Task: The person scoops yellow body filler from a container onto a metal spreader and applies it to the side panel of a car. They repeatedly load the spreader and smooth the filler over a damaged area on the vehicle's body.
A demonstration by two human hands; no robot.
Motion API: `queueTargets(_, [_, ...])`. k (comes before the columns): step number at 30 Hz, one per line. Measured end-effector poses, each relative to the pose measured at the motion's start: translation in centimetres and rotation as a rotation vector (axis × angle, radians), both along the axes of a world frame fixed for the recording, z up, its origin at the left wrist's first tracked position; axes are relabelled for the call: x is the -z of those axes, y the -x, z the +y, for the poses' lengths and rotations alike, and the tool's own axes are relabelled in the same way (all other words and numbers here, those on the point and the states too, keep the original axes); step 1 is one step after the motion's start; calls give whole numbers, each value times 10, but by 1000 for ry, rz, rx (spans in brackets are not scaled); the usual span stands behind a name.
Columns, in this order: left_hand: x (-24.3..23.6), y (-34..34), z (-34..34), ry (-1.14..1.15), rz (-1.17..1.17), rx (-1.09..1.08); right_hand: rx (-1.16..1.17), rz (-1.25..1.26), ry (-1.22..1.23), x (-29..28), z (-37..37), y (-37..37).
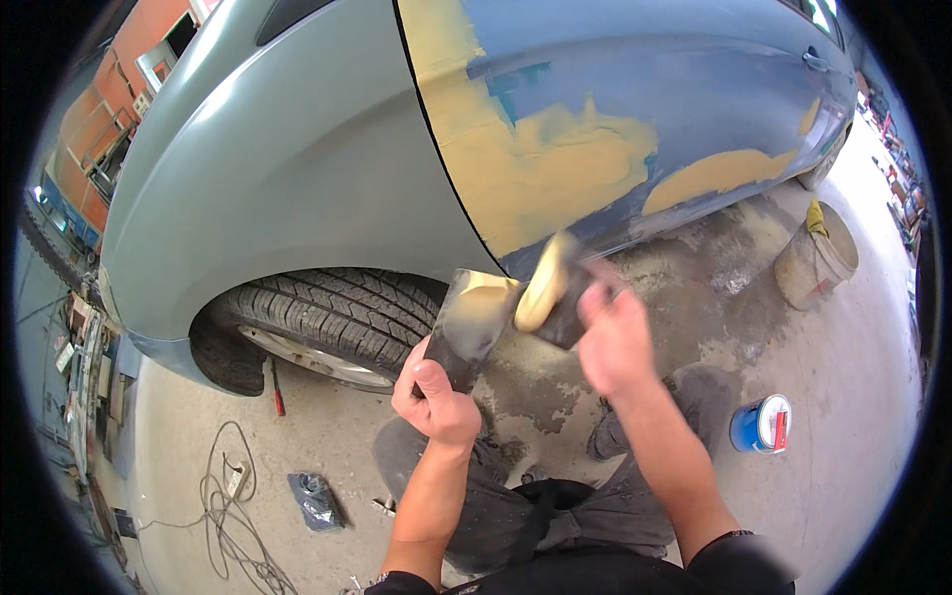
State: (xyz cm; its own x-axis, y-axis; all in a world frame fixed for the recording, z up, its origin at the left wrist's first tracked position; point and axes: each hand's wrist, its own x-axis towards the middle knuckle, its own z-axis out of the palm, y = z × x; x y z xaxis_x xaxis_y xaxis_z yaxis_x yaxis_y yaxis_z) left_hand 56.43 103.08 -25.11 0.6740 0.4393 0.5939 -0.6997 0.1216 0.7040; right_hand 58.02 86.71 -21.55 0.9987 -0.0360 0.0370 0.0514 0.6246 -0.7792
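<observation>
My left hand (438,407) is closed around the lower end of a flat putty spreader (466,332), its thumb on the near face. Yellow filler coats the upper edge of that blade. In my right hand (617,342), blurred by motion, is a second dark spreader (563,325). A thick lump of yellow filler (538,300) sits on it, close beside the left blade. Both tools are held in front of the car's lower body. Behind them, the blue-grey door (714,99) bears broad patches of yellow filler (565,164). Left of the door gap is the grey-green fender (278,149).
The front tyre (342,312) is turned outward by my left hand. A blue can (761,424) and a dirty bucket (801,270) with a yellow cloth stand to the right. Lower left lie a cable (213,516), a black plastic bag (315,501) and a red-handled tool (279,399).
</observation>
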Motion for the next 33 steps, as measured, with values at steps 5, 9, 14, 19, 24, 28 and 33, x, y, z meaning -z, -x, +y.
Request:
queueTargets(5, [0,-4,-12,195,304,213,-191,-264,-411,-12,-18,-18])
queueTargets(9, [-2,-3,-8,246,291,219,-156,-323,534,3,-15,-4])
queueTargets(14, [-2,-3,-9,108,212,75,169,-358,854,1,-12,9])
queueTargets(19, [0,1,-18,-341,-13,-79,341,-645,876,11,18,26])
queueTargets(24, [1,-3,-7,-351,10,-156,154,-593,872,31,27,40])
queueTargets(28, [2,-5,2,-184,2,-131,-46,-274,653,13,8,18])
queueTargets(33, [-1,-5,-5,120,214,90,-117,-272,-492,-16,-19,-17])
